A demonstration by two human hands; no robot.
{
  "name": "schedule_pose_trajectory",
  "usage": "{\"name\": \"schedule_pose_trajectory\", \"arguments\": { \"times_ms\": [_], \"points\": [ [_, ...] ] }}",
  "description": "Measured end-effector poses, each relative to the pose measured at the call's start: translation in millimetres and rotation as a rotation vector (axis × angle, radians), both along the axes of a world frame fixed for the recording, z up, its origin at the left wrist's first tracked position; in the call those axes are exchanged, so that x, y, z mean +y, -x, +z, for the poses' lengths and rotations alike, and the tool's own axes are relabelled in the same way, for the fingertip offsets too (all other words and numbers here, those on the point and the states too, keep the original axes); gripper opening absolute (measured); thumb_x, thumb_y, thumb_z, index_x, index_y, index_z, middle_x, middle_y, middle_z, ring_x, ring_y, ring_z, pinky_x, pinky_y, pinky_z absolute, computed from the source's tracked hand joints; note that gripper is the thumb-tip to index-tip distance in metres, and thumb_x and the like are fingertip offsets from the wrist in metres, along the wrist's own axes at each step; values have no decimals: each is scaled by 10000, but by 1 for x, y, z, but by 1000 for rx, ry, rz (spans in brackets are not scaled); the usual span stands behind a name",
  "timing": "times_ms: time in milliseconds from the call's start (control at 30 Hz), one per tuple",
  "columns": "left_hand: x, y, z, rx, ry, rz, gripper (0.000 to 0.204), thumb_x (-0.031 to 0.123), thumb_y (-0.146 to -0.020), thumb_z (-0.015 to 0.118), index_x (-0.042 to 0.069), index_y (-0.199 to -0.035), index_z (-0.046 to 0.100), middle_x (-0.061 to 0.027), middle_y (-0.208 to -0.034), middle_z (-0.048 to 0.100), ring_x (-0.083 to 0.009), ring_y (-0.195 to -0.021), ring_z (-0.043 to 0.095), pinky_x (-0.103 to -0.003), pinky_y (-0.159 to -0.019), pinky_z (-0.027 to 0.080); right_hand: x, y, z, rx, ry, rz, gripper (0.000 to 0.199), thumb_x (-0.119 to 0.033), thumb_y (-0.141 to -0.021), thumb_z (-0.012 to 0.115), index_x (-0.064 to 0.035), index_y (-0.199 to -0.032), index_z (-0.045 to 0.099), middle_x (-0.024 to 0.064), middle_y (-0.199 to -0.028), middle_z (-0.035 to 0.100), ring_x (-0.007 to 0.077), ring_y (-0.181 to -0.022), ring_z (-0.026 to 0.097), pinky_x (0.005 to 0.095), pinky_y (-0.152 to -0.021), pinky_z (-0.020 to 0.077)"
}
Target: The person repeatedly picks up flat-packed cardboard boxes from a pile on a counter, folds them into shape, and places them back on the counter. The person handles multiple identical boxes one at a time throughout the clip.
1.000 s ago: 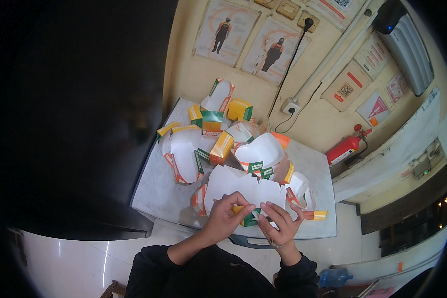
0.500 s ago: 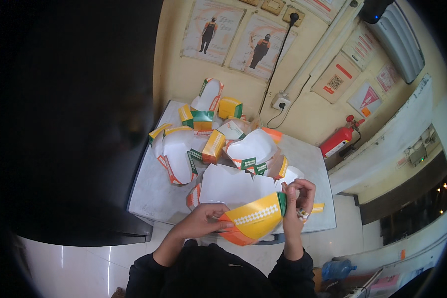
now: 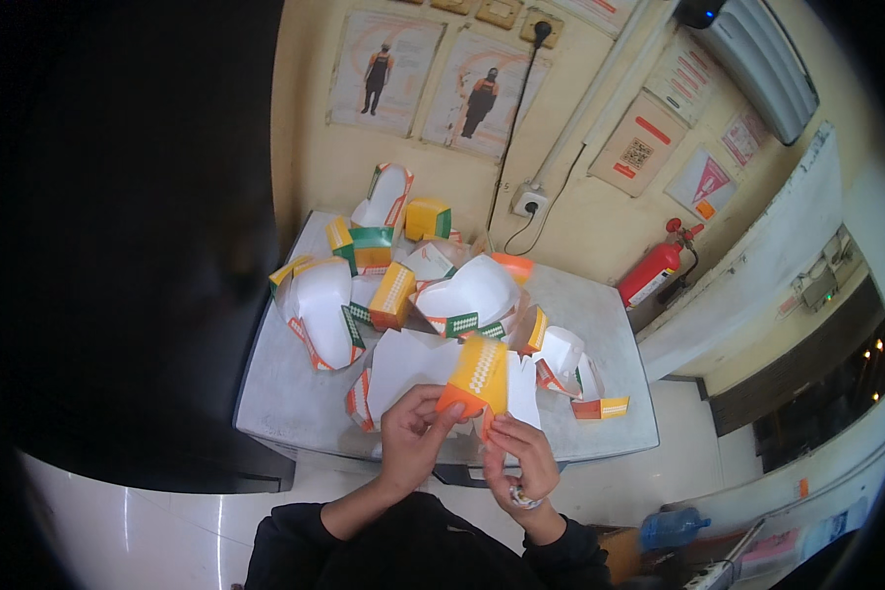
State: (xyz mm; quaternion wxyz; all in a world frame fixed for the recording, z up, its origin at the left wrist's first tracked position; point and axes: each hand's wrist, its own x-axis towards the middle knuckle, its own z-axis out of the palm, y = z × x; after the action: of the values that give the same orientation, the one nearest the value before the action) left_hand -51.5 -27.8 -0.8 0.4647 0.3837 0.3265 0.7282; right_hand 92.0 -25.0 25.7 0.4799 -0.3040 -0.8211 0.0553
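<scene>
In both hands is a yellow and orange paper food carton (image 3: 486, 372) with a white diamond pattern, held upright above the near table edge. My left hand (image 3: 413, 436) pinches its lower orange corner between thumb and fingers. The fingertips of my right hand (image 3: 523, 458) are closed on an orange flap at its lower right. A bracelet circles my right wrist. Just behind the carton, flat white card (image 3: 403, 356) lies on the table. Beyond it are white-lined open trays (image 3: 323, 305) and small yellow boxes (image 3: 393, 293).
The cartons are heaped on a grey table (image 3: 600, 315) against the wall. A loose yellow-ended carton (image 3: 600, 406) lies at its right. A red fire extinguisher (image 3: 651, 275) and a plugged cable (image 3: 533, 208) are on the wall side. A blue water bottle (image 3: 674, 529) is at lower right.
The carton has turned from lying slanted to upright, its green end no longer showing. My right hand has moved down and left, from the green end to the orange flap.
</scene>
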Motion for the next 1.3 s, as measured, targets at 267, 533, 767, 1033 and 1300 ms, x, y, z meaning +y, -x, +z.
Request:
{"name": "schedule_pose_trajectory", "arguments": {
  "times_ms": [267, 533, 767, 1033, 1300],
  "points": [
    [19, -45, 10, 805, -602, 501, 182, -61, -703, 646, -21, -879, 625, -159, -879, 631, -327, -827, 618, -360, -748, 494, 5, -63, 35, 251, 218, -12, 158, 49, -700, 652, 17, -849, 611, 149, -851, 630, 242, -791, 627, 299, -722, 488],
    [19, -143, 32, 643, -405, -14, 200, -41, -759, 622, -30, -959, 627, -173, -952, 619, -297, -876, 606, -334, -776, 475, 1, -136, 44, 280, 85, -249, 161, 48, -678, 670, 10, -828, 626, 128, -797, 608, 233, -754, 619, 337, -737, 516],
    [29, -198, 23, 168, -240, -480, 187, -45, -770, 645, -28, -956, 635, -111, -982, 630, -153, -924, 589, -281, -791, 468, -17, -194, 37, 118, -51, -391, 173, 54, -690, 643, 8, -857, 632, 131, -836, 603, 235, -775, 600, 352, -816, 518],
    [18, -258, 13, 128, -197, -376, 159, -52, -734, 673, -23, -884, 632, -88, -914, 633, -147, -841, 591, -282, -750, 476, -45, -205, 2, -38, 47, -609, 442, -10, -726, 617, 9, -1161, 535, 164, -1173, 515, 317, -1053, 513, 459, -947, 385],
    [-2, -281, 20, 1142, -1016, -464, 226, 20, -638, 670, 60, -859, 648, -59, -980, 551, -226, -890, 542, -349, -787, 409, -74, -297, 15, -439, 107, -611, 388, -72, -681, 692, -70, -1058, 602, 125, -1097, 568, 245, -1050, 520, 448, -938, 373]
  ]
}}
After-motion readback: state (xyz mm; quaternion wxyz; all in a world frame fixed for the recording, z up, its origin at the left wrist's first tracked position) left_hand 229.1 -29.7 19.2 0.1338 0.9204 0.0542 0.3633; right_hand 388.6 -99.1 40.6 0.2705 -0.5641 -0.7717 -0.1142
